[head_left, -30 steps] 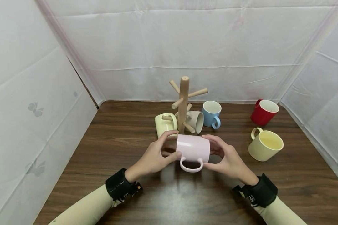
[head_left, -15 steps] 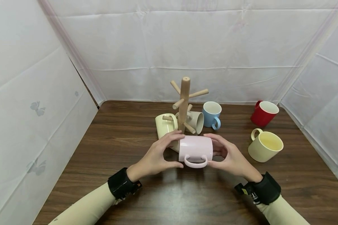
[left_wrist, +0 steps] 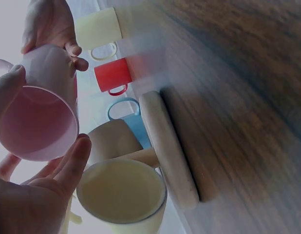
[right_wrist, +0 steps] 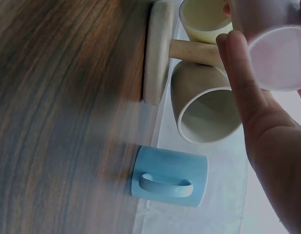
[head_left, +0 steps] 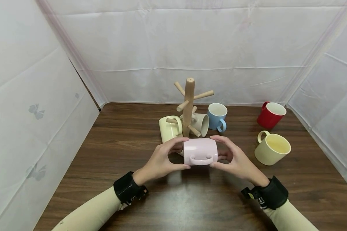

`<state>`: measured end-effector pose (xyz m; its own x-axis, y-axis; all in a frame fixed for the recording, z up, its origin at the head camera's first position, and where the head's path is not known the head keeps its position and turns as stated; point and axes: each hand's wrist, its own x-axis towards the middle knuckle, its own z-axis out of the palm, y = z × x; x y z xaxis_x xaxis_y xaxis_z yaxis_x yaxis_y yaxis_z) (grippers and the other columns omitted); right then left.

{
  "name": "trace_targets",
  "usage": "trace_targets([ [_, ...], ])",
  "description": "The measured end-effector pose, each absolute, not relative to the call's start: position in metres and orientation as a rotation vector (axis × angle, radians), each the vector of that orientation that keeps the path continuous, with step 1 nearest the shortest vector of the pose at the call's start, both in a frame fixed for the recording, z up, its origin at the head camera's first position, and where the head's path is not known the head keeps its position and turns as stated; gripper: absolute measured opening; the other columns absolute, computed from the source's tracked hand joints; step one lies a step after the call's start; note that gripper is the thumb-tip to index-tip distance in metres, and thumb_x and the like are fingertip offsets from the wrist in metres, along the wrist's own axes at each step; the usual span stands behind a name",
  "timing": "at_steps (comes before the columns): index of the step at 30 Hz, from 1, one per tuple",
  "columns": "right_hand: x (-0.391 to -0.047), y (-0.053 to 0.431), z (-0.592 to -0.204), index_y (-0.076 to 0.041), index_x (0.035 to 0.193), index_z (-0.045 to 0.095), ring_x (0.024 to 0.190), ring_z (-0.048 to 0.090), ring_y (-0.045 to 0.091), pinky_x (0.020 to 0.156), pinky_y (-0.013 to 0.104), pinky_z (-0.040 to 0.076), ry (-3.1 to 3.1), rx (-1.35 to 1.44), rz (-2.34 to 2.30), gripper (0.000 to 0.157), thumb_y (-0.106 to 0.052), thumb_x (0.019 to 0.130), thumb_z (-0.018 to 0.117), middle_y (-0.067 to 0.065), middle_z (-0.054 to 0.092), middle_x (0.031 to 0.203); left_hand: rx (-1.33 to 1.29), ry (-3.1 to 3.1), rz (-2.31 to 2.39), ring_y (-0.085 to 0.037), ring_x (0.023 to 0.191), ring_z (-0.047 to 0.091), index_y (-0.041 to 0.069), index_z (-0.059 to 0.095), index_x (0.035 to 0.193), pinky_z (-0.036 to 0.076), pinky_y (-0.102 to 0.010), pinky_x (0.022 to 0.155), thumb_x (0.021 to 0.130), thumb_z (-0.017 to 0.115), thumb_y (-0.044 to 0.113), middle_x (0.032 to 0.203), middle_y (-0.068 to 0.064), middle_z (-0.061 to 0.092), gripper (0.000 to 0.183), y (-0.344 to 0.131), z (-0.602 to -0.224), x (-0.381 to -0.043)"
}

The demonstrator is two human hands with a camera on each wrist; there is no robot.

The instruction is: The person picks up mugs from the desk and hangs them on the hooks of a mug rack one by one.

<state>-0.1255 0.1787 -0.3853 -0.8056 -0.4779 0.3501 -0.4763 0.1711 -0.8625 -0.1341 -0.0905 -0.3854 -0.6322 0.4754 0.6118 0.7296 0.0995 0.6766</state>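
Note:
A pink mug (head_left: 200,146) lies sideways in the air in front of the wooden mug tree (head_left: 188,107), its handle turned toward me. My left hand (head_left: 161,161) holds the rim end between thumb and fingers; the left wrist view looks into the mug's mouth. At the base end, my right hand (head_left: 239,161) grips with thumb below and fingers above. On the tree's lower pegs hang a pale yellow mug (head_left: 167,129), partly behind my left fingers, and a beige mug (head_left: 202,124). The tree's wooden base (left_wrist: 165,146) shows in the left wrist view.
Just right of the tree stands a light blue mug (head_left: 215,119) on the dark wooden table (head_left: 127,128). Farther right are a red mug (head_left: 267,118) and another yellow mug (head_left: 266,152). White sheeting (head_left: 162,41) encloses the back and sides.
The pink mug has shifted slightly right and rolled, so its handle has swung up from below to face me. My left thumb has moved off its side to the lower rim edge.

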Motion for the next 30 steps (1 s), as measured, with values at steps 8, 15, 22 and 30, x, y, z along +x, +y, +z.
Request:
trace_targets([
  [8, -0.127, 0.180, -0.384, -0.014, 0.137, 0.042, 0.089, 0.061, 0.025, 0.071, 0.046, 0.054, 2.518, -0.979, -1.671, 0.068, -0.008, 0.077, 0.074, 0.005, 0.047, 0.132, -1.140, -2.202, -1.622, -0.015, 0.091, 0.061, 0.016, 0.046, 0.132, 0.053, -0.036, 0.076, 0.065, 0.084, 0.024, 0.127, 0.003, 0.052, 0.077, -0.092, -0.419, -0.149],
  [15, -0.130, 0.181, -0.383, -0.016, 0.137, 0.042, 0.099, 0.059, 0.025, 0.072, 0.044, 0.054, 2.521, -0.956, -1.667, 0.063, -0.006, 0.081, 0.069, 0.007, 0.053, 0.125, -1.093, -2.235, -1.655, -0.014, 0.086, 0.062, 0.009, 0.047, 0.131, 0.054, -0.035, 0.073, 0.066, 0.083, 0.019, 0.116, -0.004, 0.059, 0.075, -0.089, -0.409, -0.144],
  [22, -0.133, 0.182, -0.383, -0.015, 0.138, 0.042, 0.099, 0.058, 0.025, 0.069, 0.043, 0.054, 2.526, -0.943, -1.646, 0.059, -0.005, 0.084, 0.065, 0.009, 0.056, 0.122, -1.055, -2.246, -1.752, -0.023, 0.079, 0.063, 0.002, 0.046, 0.128, 0.054, -0.043, 0.068, 0.069, 0.080, 0.008, 0.106, -0.015, 0.061, 0.068, -0.085, -0.386, -0.131],
  [30, -0.137, 0.183, -0.386, -0.012, 0.139, 0.040, 0.096, 0.059, 0.020, 0.068, 0.035, 0.052, 2.566, -0.913, -1.575, 0.051, -0.008, 0.091, 0.057, 0.009, 0.054, 0.123, -0.949, -2.302, -1.849, -0.022, 0.072, 0.064, 0.002, 0.044, 0.125, 0.055, -0.036, 0.062, 0.076, 0.075, 0.010, 0.096, -0.014, 0.065, 0.059, -0.081, -0.384, -0.129],
])
